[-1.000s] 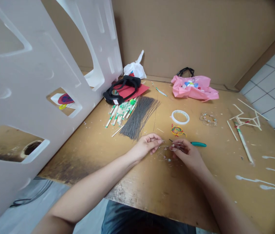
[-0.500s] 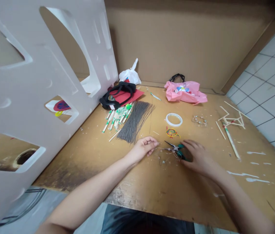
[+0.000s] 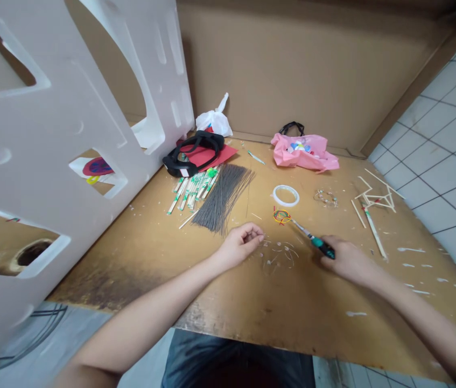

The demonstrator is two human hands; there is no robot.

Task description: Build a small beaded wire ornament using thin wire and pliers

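Note:
My right hand point(image 3: 343, 258) is closed round the teal handles of a pair of pliers point(image 3: 312, 239), whose metal nose points up-left toward a small heap of coloured rubber bands point(image 3: 281, 216). My left hand point(image 3: 243, 243) rests on the wooden table point(image 3: 252, 291) with its fingers curled and pinched on the end of a thin wire. A tangle of thin bent wire point(image 3: 278, 254) lies on the table between the two hands. A bundle of straight grey wires point(image 3: 223, 197) lies just beyond the left hand.
A large white foam panel point(image 3: 50, 151) stands along the left. Wrapped chopsticks point(image 3: 191, 188), a black strap on red paper point(image 3: 197, 153), a white bag point(image 3: 214, 119), a pink bag point(image 3: 304, 151), a tape ring point(image 3: 286, 195) and a stick frame point(image 3: 375, 202) lie farther back.
My right hand let go of the wire tangle, took up the teal pliers and drew them to the right. The left hand stayed put. The view shifted slightly.

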